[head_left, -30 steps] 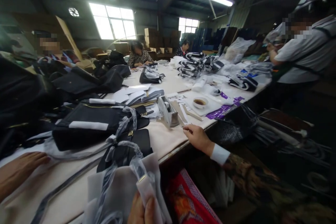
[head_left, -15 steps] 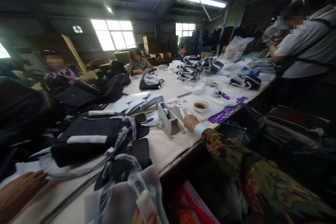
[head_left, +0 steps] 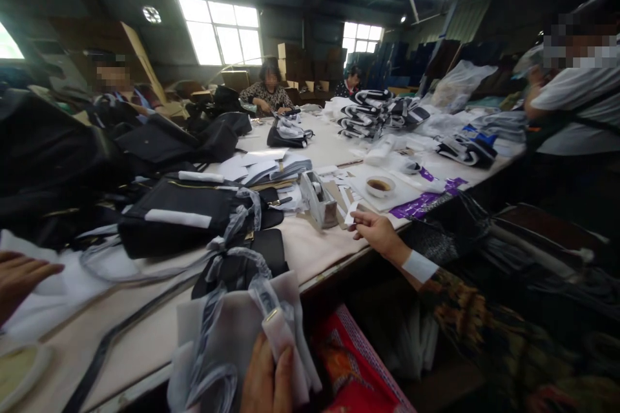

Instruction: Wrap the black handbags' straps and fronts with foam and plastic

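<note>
At the bottom, my left hand is closed around a bag strap wrapped in white foam, with a small gold fitting showing. Sheets of white foam and plastic-wrapped straps hang about it, beside a small black bag with a gold clasp. My right hand is over the table's near edge and pinches a small white slip between thumb and fingers. Just left of it stands a grey tape dispenser, with strips of white paper lying on cardboard close by.
A bowl of brown liquid stands beyond my right hand. Another person's hand reaches in at the left. Black bags, a paper stack and wrapped bundles cover the table. Several co-workers are around it.
My right hand has drawn back from beside the tape dispenser, and a white slip now shows in its fingers. The view has tipped downward, showing more of my left hand on the foam-wrapped strap.
</note>
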The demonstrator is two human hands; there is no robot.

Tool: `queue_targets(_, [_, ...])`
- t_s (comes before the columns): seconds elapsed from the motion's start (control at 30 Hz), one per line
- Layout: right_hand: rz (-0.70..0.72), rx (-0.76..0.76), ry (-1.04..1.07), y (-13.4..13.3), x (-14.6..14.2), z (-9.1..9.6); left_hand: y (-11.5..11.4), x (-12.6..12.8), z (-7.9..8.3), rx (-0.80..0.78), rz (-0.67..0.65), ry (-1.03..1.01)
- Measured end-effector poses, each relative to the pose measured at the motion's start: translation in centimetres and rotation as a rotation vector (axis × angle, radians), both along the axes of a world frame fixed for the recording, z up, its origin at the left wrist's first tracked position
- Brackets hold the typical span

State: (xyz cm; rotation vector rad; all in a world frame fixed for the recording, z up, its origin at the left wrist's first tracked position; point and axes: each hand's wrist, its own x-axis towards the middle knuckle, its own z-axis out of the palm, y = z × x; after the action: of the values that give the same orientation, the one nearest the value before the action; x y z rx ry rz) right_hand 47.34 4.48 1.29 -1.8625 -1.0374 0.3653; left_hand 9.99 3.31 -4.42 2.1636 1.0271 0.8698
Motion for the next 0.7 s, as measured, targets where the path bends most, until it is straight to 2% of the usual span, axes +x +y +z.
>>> queue_targets(0.07, [0.077, 0.003, -0.038, -0.8, -1.6, 0.5, -0.1, 0.2, 1.1, -0.036, -0.020, -0.048])
queue_targets(0.13, [0.139, -0.020, -0.226, -0.8, -2.9, 1.3, -0.4, 0.5, 1.8, -0.052, -0.024, -0.101])
queue_targets(0.23, [0.206, -0.070, -0.516, 0.5, -4.4, 1.8, -1.0, 0.7, 2.4, -0.060, -0.020, -0.145])
queue_targets(0.3, [0.223, -0.111, -0.576, 1.8, -5.7, 1.3, -1.3, 0.6, 2.6, -0.055, -0.021, -0.156])
queue_targets(0.4, [0.252, -0.195, -0.669, 3.3, -8.0, -0.3, -1.6, 0.3, 2.7, -0.051, -0.029, -0.161])
queue_targets(0.53, [0.352, -0.337, -0.751, 4.0, -10.2, -2.2, -1.6, -0.1, 2.8, -0.049, -0.038, -0.160])
queue_targets(0.7, [0.353, -0.509, -0.768, 5.1, -10.8, -1.8, -1.5, 0.0, 2.6, -0.061, -0.056, -0.170])
